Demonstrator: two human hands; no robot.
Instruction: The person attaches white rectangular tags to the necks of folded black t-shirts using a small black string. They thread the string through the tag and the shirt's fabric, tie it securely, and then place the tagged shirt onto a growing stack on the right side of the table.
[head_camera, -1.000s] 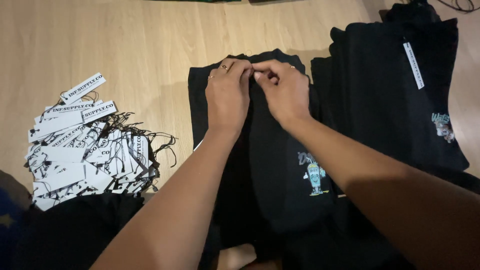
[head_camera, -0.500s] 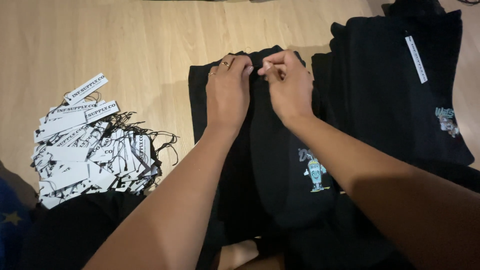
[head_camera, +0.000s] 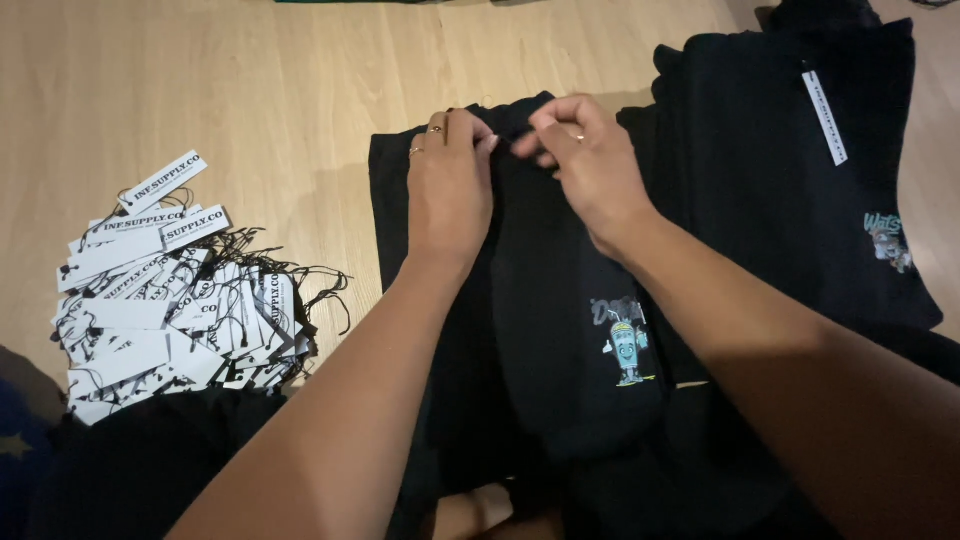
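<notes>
A folded black garment (head_camera: 560, 330) with a small blue cartoon print lies on the wooden floor in front of me. My left hand (head_camera: 450, 190), with rings on two fingers, pinches the fabric at the garment's far edge. My right hand (head_camera: 585, 170) pinches the same edge right beside it, fingertips nearly touching the left hand's. Whether something small sits between the fingers cannot be told.
A heap of white rectangular hang tags with black strings (head_camera: 170, 290) lies at the left. A stack of black garments (head_camera: 800, 180) with a white strip label on top sits at the right. More dark cloth (head_camera: 130, 470) lies at the lower left.
Both hands have slid a little farther along the garment toward its far edge and stay pinched together there. The view has shifted slightly.
</notes>
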